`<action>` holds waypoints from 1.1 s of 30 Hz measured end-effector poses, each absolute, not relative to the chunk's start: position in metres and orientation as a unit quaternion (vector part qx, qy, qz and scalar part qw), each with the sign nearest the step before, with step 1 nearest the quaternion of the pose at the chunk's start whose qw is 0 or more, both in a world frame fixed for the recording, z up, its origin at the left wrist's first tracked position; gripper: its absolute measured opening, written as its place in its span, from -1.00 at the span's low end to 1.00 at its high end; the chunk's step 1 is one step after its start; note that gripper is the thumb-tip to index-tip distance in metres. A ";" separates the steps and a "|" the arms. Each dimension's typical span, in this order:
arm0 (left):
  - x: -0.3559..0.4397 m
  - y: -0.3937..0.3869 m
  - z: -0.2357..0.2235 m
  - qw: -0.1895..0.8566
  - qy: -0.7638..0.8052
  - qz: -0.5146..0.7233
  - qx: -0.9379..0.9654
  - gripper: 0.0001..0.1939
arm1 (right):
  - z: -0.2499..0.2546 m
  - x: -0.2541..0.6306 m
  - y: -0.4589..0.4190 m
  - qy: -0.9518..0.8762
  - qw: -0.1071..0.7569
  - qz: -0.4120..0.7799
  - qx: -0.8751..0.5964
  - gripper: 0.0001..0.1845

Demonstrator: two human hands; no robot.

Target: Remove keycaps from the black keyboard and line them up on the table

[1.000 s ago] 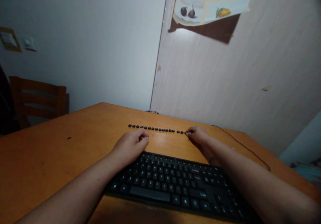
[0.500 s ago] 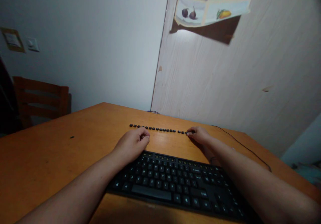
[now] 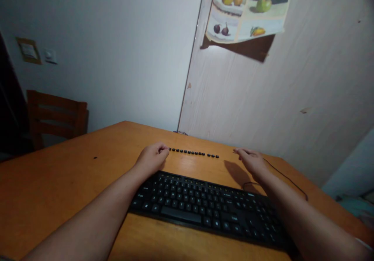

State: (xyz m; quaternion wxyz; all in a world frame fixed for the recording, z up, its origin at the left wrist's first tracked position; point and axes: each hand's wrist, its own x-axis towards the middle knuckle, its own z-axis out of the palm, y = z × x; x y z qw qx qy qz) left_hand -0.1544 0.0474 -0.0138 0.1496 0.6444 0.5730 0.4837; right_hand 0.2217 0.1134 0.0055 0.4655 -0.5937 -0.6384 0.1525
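Observation:
A row of small black keycaps (image 3: pixel 189 152) lies on the wooden table, with three keycaps (image 3: pixel 213 156) set apart at its right end. My left hand (image 3: pixel 152 157) is closed, fingers curled, beside the row's left end and hiding part of it. Whether anything sits between its fingers is hidden. To the right of the row, my right hand (image 3: pixel 250 160) is raised over the table, its shadow below it. Its fingers are stretched out, with no keycap visible in them. A black keyboard (image 3: pixel 187 206) lies under my forearms; its top row lacks keycaps.
A small dark piece (image 3: pixel 95 157) lies on the table (image 3: pixel 73 183) at the left. A black cable (image 3: pixel 288 175) runs along the right side. Behind the table stand a wall and a wooden chair (image 3: pixel 57 115). Fruit pictures (image 3: pixel 248 15) hang above.
My right hand has let go of the rightmost keycap and moved up and right. My left hand has shifted slightly left along the row. The camera view has tilted up a little.

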 end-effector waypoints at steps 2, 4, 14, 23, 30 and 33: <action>-0.158 0.051 -0.017 0.169 0.567 0.517 0.619 -0.80 | 0.009 0.219 0.098 -0.621 0.497 0.181 -0.578 -0.69; -0.161 0.052 -0.018 0.196 0.575 0.546 0.577 -0.80 | 0.012 0.217 0.085 -0.598 0.523 0.216 -0.567 -0.72; -0.168 0.052 -0.007 0.325 0.531 0.680 0.387 -0.85 | 0.039 0.202 0.031 -0.569 0.588 0.265 -0.511 -0.59; -0.188 0.053 0.004 0.422 0.541 0.687 0.241 -0.89 | 0.043 0.172 0.004 -0.582 0.561 0.364 -0.462 -0.55; -0.205 0.039 -0.011 0.472 0.547 0.652 0.230 -0.85 | 0.032 0.132 -0.008 -0.606 0.500 0.435 -0.440 -0.56; -0.205 0.034 -0.016 0.490 0.523 0.654 0.241 -0.77 | 0.027 0.108 -0.009 -0.636 0.471 0.435 -0.429 -0.57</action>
